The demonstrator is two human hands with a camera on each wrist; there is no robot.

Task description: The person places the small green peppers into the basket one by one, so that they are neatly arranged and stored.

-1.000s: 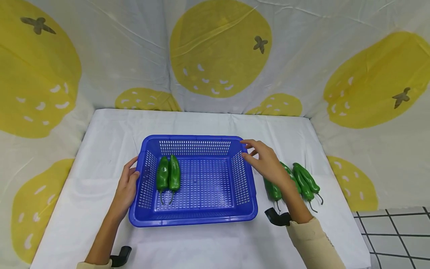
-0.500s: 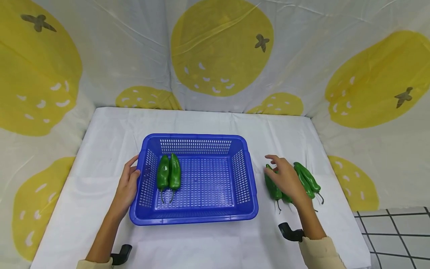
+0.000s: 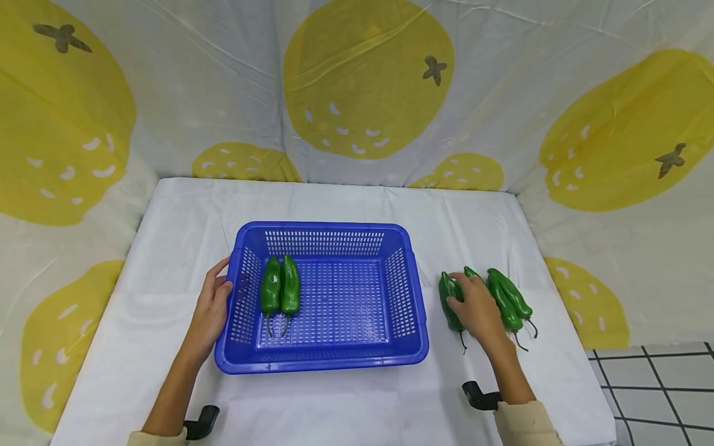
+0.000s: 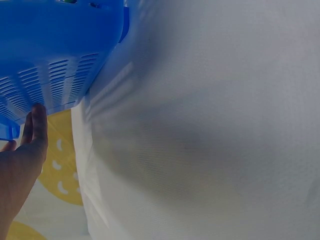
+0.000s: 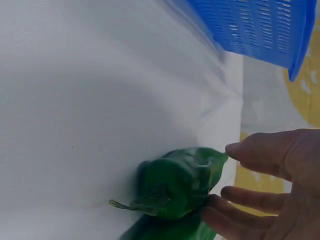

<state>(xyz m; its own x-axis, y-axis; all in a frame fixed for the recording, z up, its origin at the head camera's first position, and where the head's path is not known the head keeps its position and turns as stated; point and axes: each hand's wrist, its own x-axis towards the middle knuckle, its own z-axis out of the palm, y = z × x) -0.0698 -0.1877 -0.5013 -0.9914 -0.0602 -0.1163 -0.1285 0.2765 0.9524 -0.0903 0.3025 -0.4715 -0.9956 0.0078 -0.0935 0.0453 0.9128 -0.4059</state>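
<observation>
A blue plastic basket (image 3: 234, 310) stands on the white cloth with two green peppers (image 3: 281, 288) side by side at its left. My left hand (image 3: 207, 313) rests against the basket's left side; the left wrist view shows its fingers (image 4: 39, 122) fairly straight along the outer wall. To the right of the basket, my right hand (image 3: 481, 313) is over the leftmost loose pepper (image 3: 447, 297). In the right wrist view, the thumb (image 5: 250, 145) is right at that pepper's tip, and the loosely bent fingers lie at its other side, between it and a neighbouring pepper.
Two more loose peppers (image 3: 504, 300) lie just right of my right hand, stems toward me; another sits partly beneath the hand. The cloth-covered table (image 3: 346, 409) ends at a patterned curtain (image 3: 223, 111) behind. Tiled floor (image 3: 658, 390) shows at lower right.
My right hand has moved from the basket's right rim to the loose peppers, then lowered onto the leftmost one. My left hand and the basket have stayed put.
</observation>
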